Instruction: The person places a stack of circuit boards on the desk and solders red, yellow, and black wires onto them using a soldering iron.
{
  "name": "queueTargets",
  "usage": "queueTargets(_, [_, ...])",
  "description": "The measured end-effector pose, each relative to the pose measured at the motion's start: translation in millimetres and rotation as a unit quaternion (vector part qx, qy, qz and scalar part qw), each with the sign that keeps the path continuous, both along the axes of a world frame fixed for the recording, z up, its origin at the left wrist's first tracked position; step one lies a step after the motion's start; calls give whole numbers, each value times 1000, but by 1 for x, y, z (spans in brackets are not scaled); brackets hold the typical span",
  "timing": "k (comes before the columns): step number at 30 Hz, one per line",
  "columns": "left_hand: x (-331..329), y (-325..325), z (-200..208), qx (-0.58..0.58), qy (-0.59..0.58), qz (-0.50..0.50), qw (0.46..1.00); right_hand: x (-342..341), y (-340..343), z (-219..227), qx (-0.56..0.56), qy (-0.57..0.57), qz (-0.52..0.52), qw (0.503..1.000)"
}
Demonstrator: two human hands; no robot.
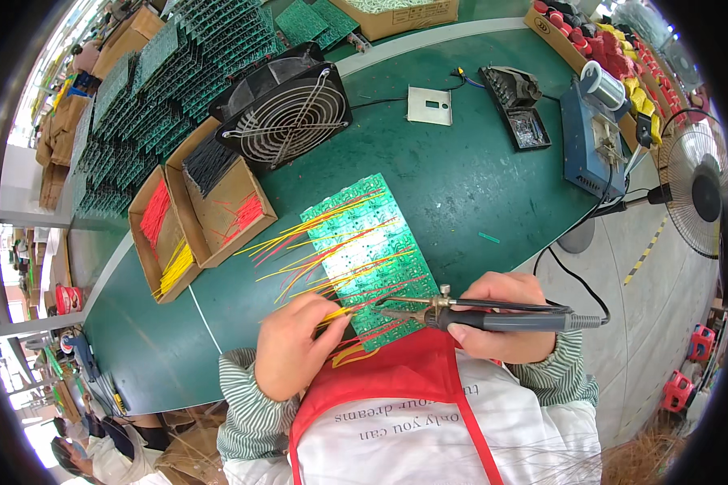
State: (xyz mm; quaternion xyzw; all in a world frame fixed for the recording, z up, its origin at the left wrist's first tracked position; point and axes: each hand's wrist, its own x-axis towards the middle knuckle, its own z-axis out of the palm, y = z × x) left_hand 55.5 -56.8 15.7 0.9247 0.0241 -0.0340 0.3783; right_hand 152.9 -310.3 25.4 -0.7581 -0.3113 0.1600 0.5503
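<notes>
A green circuit board panel (392, 246) lies on the table in front of me, with rows of yellow wires (287, 234) and red wires (388, 288) across it, many hanging past its left edge. At its near left side, my left hand (291, 349) is closed, pinching a yellow wire (338, 314) between thumb and fingers. My right hand (514, 346) grips a soldering iron (510, 322) with a thin feed tube (493, 304) clamped along it. The iron's tip points left, over the lower part of the board, close to my left fingertips.
Left of the board, a divided cardboard box (206, 257) holds red, yellow and black wires. Behind it stand a black fan (291, 121) and stacked green boards (170, 89). A black tray (531, 129), a blue soldering station (582, 137) and a solder spool (603, 85) sit far right.
</notes>
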Motion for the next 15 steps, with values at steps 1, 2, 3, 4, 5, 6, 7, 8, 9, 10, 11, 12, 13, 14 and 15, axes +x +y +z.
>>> queueTargets(1, [1,0,-5,-2,-4,-3,1000,-1,3,-3,12,-2,-6,1000])
queueTargets(2, [2,0,-7,-3,-8,-6,1000,-1,4,-3,24,-4,-13,1000])
queueTargets(3, [3,-1,-7,-4,-9,-6,1000,-2,5,-3,22,-5,-12,1000])
queueTargets(4, [4,-2,-7,-10,-5,-13,1000,-3,6,-3,14,-7,-11,1000])
queueTargets(5, [4,-2,-8,-16,-1,-20,1000,-3,7,-2,5,-9,-10,1000])
queueTargets(6, [4,-2,-8,-16,-1,-19,1000,-3,7,-3,5,-9,-10,1000])
queueTargets(7, [4,-2,-9,-13,-4,-21,1000,-4,8,-3,8,-10,-10,1000])
queueTargets(8, [4,-2,-10,-10,-7,-23,1000,-4,8,-4,12,-11,-11,1000])
queueTargets(9, [4,-2,-12,-10,-7,-22,1000,-4,9,-5,12,-11,-10,1000])
queueTargets(10, [4,-2,-14,-5,-23,-26,999,-4,9,-6,12,-11,-10,1000])
queueTargets(11, [4,-2,-15,0,-38,-29,999,-4,9,-6,13,-12,-10,1000])
queueTargets(12, [4,-2,-16,-1,-38,-29,999,-3,10,-7,11,-12,-10,1000])
queueTargets(13, [4,-2,-16,-2,-37,-29,999,-2,10,-7,9,-20,-5,1000])
queueTargets(14, [4,-2,-17,-3,-36,-28,999,-2,10,-8,7,-29,-1,1000])
queueTargets(15, [4,-2,-16,-3,-35,-28,999,-1,10,-8,7,-28,-1,1000])
